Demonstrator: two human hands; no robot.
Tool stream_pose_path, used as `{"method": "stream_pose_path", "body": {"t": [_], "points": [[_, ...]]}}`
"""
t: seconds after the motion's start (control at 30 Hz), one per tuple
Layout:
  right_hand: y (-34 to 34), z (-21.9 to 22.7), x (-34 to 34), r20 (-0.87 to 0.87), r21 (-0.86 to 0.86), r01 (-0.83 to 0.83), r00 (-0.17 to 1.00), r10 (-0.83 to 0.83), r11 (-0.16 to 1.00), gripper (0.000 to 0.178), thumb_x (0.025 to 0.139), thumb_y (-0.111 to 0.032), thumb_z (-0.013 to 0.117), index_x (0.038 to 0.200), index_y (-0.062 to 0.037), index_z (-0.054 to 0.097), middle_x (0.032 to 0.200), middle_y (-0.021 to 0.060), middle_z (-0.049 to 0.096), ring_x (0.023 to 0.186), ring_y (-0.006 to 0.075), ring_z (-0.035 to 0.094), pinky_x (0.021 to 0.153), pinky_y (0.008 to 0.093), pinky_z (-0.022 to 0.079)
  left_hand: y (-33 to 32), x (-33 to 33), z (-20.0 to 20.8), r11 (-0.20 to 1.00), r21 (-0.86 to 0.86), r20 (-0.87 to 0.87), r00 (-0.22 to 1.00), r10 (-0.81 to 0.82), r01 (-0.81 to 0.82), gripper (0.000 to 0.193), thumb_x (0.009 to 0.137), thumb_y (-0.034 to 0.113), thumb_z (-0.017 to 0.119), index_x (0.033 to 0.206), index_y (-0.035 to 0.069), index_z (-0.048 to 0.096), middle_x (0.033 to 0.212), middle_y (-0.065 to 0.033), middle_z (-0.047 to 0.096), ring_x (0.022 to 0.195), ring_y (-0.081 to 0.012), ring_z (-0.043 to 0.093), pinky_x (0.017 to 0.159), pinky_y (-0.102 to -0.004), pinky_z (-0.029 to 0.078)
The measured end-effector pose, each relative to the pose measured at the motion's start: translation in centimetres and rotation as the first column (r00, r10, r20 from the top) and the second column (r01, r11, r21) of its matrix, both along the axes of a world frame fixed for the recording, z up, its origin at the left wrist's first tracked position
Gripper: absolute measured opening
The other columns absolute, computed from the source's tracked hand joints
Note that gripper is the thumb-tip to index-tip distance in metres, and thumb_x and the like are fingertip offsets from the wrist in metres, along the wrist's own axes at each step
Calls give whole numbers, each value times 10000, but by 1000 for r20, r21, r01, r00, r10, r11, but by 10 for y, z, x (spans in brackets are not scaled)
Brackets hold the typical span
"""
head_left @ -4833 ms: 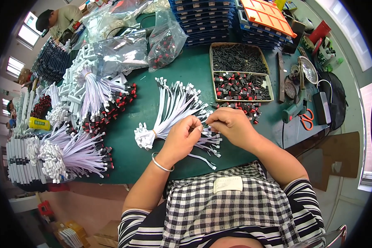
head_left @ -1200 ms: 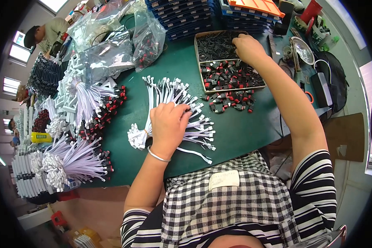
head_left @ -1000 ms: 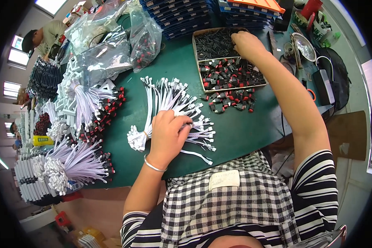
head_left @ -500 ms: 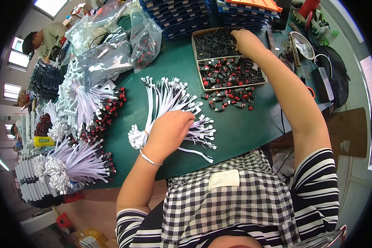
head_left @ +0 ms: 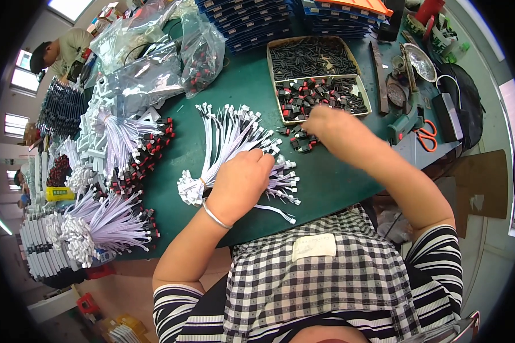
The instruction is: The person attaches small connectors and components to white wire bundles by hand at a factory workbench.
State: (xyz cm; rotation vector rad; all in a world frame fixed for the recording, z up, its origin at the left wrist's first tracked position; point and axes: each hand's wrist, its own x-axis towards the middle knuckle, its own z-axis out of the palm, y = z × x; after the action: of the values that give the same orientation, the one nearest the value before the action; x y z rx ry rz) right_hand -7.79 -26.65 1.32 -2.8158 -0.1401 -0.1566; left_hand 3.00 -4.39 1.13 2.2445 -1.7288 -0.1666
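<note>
A fanned bundle of white cables (head_left: 223, 137) with small white plugs lies on the green table, tied near its left end. My left hand (head_left: 239, 186), a bangle on its wrist, is closed over the bundle's right-hand strands, its fingertips curled among them. Above the near edge of a shallow two-part box (head_left: 319, 79) is my right hand (head_left: 333, 130), fingers pinched together; whatever is between them is too small or hidden. Small black sleeves (head_left: 303, 57) fill the box's far part. Red-and-black connectors (head_left: 294, 100) fill the near part, and more lie loose in front of it.
More cable bundles (head_left: 106, 223) with connectors crowd the left, beside clear plastic bags (head_left: 146, 71). Blue trays (head_left: 246, 23) are stacked at the back. On the right lie orange-handled scissors (head_left: 426, 137), a green tool (head_left: 406, 123) and a metal dish (head_left: 420, 62). Another person (head_left: 68, 51) works far left.
My right hand has come back toward me from the far compartment of black sleeves to the near edge of the box. My left hand has barely shifted on the bundle.
</note>
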Motion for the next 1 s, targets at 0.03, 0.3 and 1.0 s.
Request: {"method": "stream_pose_path", "body": {"t": [0.03, 0.3, 1.0], "points": [[4, -7, -6, -37, -21, -1, 999, 0, 1000, 172, 785, -21, 549, 943, -22, 615, 902, 124, 573, 845, 301, 614, 730, 387, 514, -1, -1, 0, 1000, -3, 0, 1000, -7, 7, 64, 767, 48, 621, 808, 51, 572, 740, -106, 536, 717, -310, 574, 641, -403, 473], [17, -16, -15, 19, -114, -46, 999, 49, 992, 69, 794, -89, 555, 814, -30, 584, 842, 114, 561, 760, 273, 644, 642, 385, 540, 1, 3, -2, 994, -93, -127, 989, -70, 59, 111, 766, 53, 642, 874, 58, 620, 765, -110, 553, 752, -309, 574, 683, -412, 470], [28, -32, -56, 168, -30, -6, 986, 11, 1000, 171, 722, -83, 575, 886, -56, 613, 876, 64, 596, 816, 236, 587, 715, 333, 506, 6, -5, 2, 1000, 4, 11, 1000, -1, 0, 147, 753, 40, 617, 888, 51, 561, 772, -107, 526, 750, -310, 565, 664, -404, 472]]}}
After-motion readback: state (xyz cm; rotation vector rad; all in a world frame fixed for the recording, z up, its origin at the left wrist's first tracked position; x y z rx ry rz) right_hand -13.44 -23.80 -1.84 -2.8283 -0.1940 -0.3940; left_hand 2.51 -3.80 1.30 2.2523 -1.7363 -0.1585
